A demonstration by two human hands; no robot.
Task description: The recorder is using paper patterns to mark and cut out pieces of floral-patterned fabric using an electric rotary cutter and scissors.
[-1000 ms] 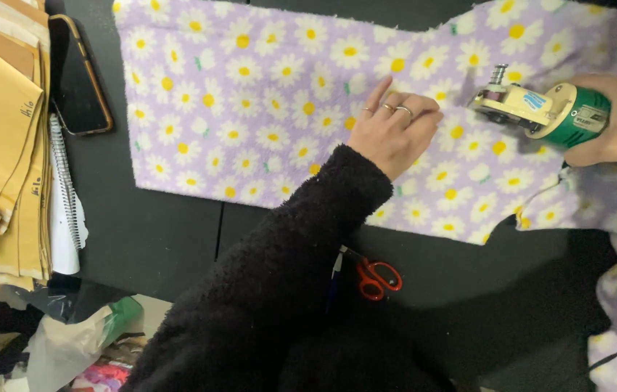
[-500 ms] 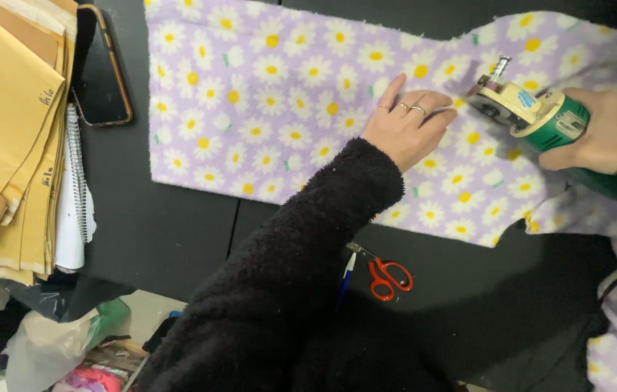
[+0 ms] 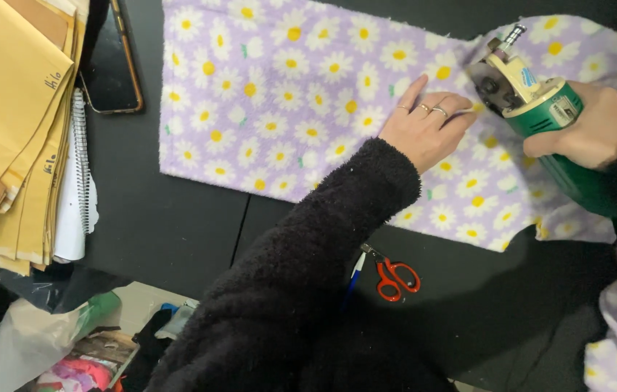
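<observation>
A lilac fleece cloth (image 3: 279, 94) printed with white and yellow daisies lies spread on a black table (image 3: 170, 225). My left hand (image 3: 428, 127), in a fuzzy black sleeve and with rings on its fingers, presses flat on the cloth. My right hand (image 3: 598, 131) grips a green electric rotary cutter (image 3: 533, 98) with a cream head. The cutter's head sits on the cloth right beside my left fingertips, tilted toward the far side.
Red-handled scissors (image 3: 394, 276) and a blue pen (image 3: 355, 272) lie near the table's front edge. A dark phone (image 3: 112, 65), a spiral notebook (image 3: 76, 181) and a stack of tan paper patterns (image 3: 3, 123) sit at the left. Bags and clutter (image 3: 54, 341) lie below the table.
The cutter has moved toward the far edge and closer to my left fingers, its head tilting up. My left hand has stayed pressed on the cloth; the view has shifted.
</observation>
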